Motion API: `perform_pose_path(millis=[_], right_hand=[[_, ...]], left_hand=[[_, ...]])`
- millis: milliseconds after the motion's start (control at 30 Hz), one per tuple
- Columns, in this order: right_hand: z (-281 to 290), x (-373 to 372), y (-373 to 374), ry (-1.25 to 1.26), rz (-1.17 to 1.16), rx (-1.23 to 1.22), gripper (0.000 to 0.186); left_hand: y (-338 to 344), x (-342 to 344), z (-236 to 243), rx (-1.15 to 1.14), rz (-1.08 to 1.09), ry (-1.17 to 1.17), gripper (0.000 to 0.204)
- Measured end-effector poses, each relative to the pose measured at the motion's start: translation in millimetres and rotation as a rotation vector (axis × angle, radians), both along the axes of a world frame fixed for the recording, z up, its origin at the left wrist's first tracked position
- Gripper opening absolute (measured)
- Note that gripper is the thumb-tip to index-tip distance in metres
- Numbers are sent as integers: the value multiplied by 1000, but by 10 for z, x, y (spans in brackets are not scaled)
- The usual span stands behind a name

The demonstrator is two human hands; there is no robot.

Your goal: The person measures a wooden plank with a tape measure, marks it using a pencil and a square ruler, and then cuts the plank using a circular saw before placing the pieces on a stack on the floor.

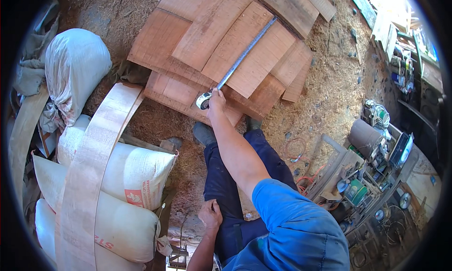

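Sawdust-strewn dirt floor [325, 97], stacked white sacks [132, 172] at left, cluttered workbench [376, 177] at right, bright daylight

The right arm stretches straight forward and down, bare from a blue short sleeve, elbow nearly locked. The right hand [216, 100] is closed at the far end of the reach, knuckles up. The left arm hangs bent, close to the body; the left hand [210, 213] rests curled on the left thigh.
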State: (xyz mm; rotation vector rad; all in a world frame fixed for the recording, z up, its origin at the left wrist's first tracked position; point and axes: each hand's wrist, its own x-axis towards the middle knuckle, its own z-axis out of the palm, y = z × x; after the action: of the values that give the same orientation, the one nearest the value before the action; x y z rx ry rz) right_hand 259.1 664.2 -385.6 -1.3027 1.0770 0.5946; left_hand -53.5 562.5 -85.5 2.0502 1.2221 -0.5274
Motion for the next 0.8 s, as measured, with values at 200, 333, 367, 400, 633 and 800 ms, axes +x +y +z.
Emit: perform_pose_path(millis=[200,333,367,400,633,800], right_hand=[[-121,-36,-69,-12,51,-21,28],[-149,-82,-226,-26,-3,-19,25],[-128,-89,-310,-38,-90,20,24],[-144,-80,-443,-48,-88,15,24],[684,-398,-1227,-67,51,29,16],[2129,-677,-1828,-66,840,275,17]], left_hand=[[-14,-61,8,8,18,-1,12],[-45,-48,7,10,59,-20,13],[-69,-32,2,17,84,-39,13],[-94,-13,-15,12,86,-48,13],[-245,20,125,45,177,-16,12],[-613,-154,646,-80,298,86,22]])
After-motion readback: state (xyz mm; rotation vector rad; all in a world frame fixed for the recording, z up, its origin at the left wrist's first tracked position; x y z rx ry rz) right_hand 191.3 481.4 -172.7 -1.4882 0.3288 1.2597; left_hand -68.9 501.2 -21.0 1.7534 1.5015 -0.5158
